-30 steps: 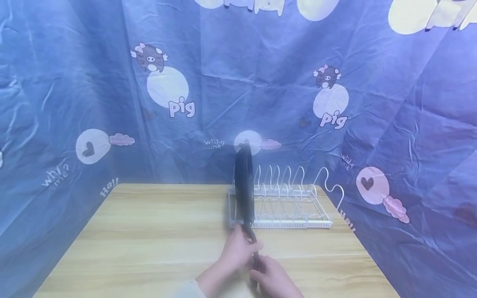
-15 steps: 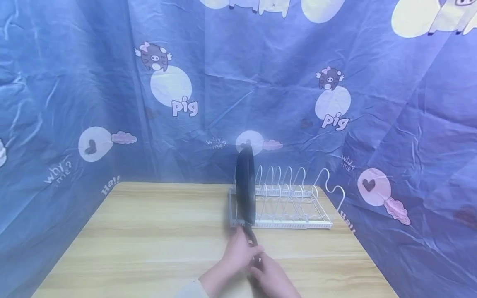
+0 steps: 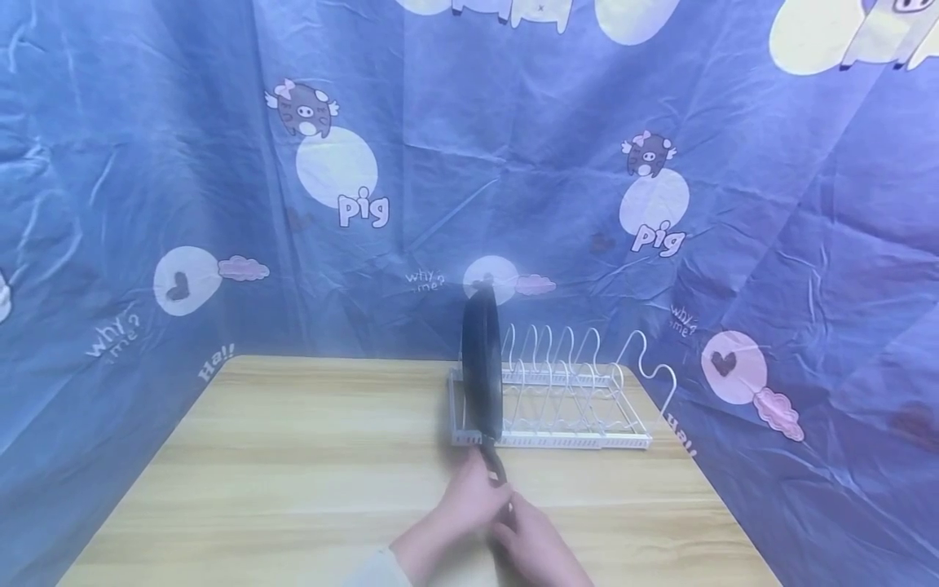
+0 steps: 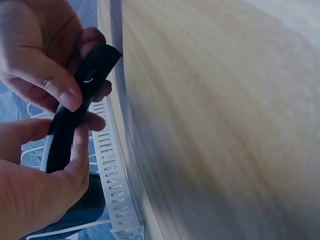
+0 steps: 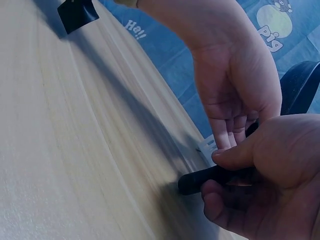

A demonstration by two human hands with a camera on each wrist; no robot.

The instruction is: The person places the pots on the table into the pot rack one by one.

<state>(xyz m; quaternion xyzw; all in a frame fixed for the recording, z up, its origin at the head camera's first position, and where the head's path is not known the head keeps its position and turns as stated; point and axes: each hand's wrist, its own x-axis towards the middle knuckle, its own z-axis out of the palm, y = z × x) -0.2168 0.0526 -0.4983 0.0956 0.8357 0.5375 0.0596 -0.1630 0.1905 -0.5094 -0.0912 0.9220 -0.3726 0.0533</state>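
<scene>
A black frying pan [image 3: 482, 367] stands on edge in the left end of a white wire rack [image 3: 572, 443], its handle pointing toward me. My left hand [image 3: 473, 493] grips the handle close to the pan body. Just behind it, my right hand [image 3: 534, 540] pinches the handle nearer its end. In the left wrist view the black handle [image 4: 80, 105] shows a hanging hole, with fingers of both hands around it. The handle's rounded end [image 5: 192, 182] sticks out past the right thumb in the right wrist view.
The rack's several wire dividers [image 3: 561, 367] rise to the right of the pan, with a taller curved wire [image 3: 663, 383] at the right end. A light wooden table [image 3: 293, 456] lies beneath. Blue patterned cloth [image 3: 440, 163] hangs behind and at both sides.
The pan stays upright in the rack's left end. My right hand has shifted slightly forward along the handle, closer to the left hand.
</scene>
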